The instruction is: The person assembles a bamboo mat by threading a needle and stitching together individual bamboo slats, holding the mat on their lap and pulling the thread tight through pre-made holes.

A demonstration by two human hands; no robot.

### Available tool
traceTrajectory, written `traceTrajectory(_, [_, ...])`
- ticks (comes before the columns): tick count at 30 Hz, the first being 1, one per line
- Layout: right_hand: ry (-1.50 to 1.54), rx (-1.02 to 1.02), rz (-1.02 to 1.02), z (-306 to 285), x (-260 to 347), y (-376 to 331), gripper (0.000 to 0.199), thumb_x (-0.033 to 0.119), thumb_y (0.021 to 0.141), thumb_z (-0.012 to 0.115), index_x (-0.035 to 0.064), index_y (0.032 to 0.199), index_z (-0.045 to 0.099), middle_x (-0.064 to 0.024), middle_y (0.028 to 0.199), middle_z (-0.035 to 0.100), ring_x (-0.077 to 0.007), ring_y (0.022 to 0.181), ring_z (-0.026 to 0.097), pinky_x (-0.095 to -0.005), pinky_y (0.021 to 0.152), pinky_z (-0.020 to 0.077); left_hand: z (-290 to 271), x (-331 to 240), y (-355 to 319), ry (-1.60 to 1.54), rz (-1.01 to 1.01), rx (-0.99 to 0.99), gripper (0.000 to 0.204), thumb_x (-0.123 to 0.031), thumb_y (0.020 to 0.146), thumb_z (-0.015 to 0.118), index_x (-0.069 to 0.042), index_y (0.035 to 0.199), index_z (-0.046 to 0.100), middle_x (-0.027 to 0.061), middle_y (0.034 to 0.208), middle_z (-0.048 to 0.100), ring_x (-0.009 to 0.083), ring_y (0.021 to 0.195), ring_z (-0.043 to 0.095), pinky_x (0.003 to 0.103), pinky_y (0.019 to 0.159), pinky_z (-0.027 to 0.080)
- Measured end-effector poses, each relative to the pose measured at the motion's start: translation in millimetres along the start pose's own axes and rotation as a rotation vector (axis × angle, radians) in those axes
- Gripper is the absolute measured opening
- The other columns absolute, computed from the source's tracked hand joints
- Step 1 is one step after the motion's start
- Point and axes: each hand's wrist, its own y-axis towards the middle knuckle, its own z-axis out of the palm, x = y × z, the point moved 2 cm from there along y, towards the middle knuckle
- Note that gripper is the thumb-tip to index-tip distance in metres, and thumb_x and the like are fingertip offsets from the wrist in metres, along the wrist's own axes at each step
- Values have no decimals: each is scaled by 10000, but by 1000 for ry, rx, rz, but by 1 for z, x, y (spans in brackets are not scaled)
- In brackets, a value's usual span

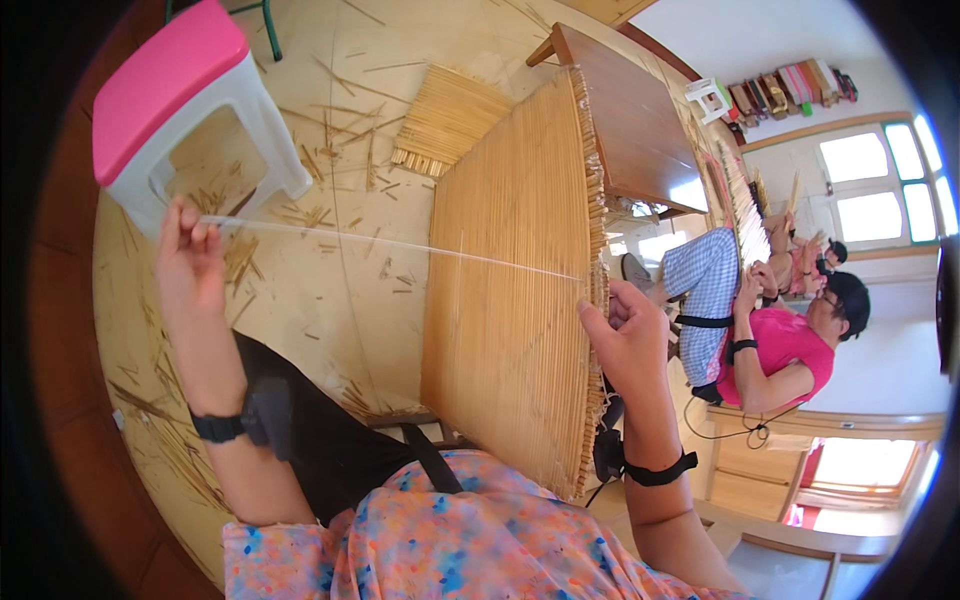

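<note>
Across my lap and out in front lies a large mat (510, 270) of thin straw-coloured stalks laid side by side, its right edge rough with cut ends. My left hand (190, 255), raised at the left, pinches a thin white thread (400, 243). Pulled straight, the thread crosses over the mat to its right edge. There my right hand (632, 335) is closed against the rough edge, thumb toward the mat, just below where the thread meets it. What its curled fingers grip is hidden.
A smaller stalk mat (450, 118) lies beyond the large one. At the upper left stands a white stool (280, 140) with a pink top. Loose stalks (245, 250) litter the floor. A brown wooden table (640, 110) stands beyond, and a person in pink (785, 350) sits at the right.
</note>
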Motion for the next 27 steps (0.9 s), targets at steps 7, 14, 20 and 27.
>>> traceTrajectory(7, [160, 55, 79, 15, 22, -12, 383, 187, 796, 735, -37, 1094, 648, -118, 710, 658, -167, 590, 640, -281, 569, 509, -14, -54, -15, 223, 141, 45, 186, -187, 996, 564, -49, 1121, 577, -20, 804, 519, 75, 670, 464, 226, 652, 405])
traceTrajectory(14, [227, 183, -37, 21, 40, -28, 420, 278, 790, 705, -5, 1092, 635, -211, 976, 646, -380, 854, 656, -430, 755, 535, 67, -26, -91, 475, 67, 169, 124, -197, 1008, 539, -82, 1042, 569, 5, 810, 565, 90, 719, 556, 249, 611, 480])
traceTrajectory(20, [266, 205, -165, 41, 48, -36, 431, 291, 815, 696, -24, 1087, 586, -201, 929, 605, -378, 772, 656, -433, 665, 550, 102, 26, -139, 670, -126, 380, 130, -207, 1017, 518, -84, 1021, 558, 44, 788, 580, 161, 682, 582, 293, 641, 509])
traceTrajectory(27, [368, 197, -179, 41, 44, -35, 494, 268, 789, 718, -16, 1161, 559, -170, 924, 585, -347, 726, 645, -406, 622, 550, 98, -7, -119, 671, -31, 270, 120, -192, 1025, 497, -87, 988, 541, 11, 715, 526, 103, 641, 486, 244, 602, 426])
